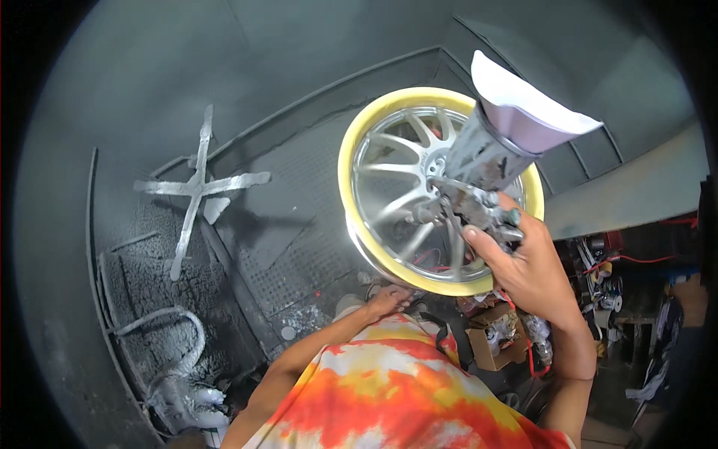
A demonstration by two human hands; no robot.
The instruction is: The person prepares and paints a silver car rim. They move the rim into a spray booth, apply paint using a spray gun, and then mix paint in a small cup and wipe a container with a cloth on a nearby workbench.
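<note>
My right hand (527, 262) is closed around a paint-spattered spray gun (479, 206), with the thumb over its near side. On top of the gun sits a stained grey cup (490, 153), tilted to the upper right. A white paper funnel (531, 101) flares out of the cup's mouth. Behind the gun stands a silver multi-spoke wheel rim (393, 176) with a yellow outer lip; the gun and cup hide part of its right side. Below the wheel, close to my shirt, my left hand (390, 299) has loosely bent fingers and nothing visible in it.
A silver-coated cross-shaped stand (196, 183) is at the left. A coated curved hose (191, 329) runs at the lower left. Dark grey walls enclose the far side. An open cardboard box (497, 344) and a cluttered shelf (621, 299) lie to the right, with a red cord (532, 359).
</note>
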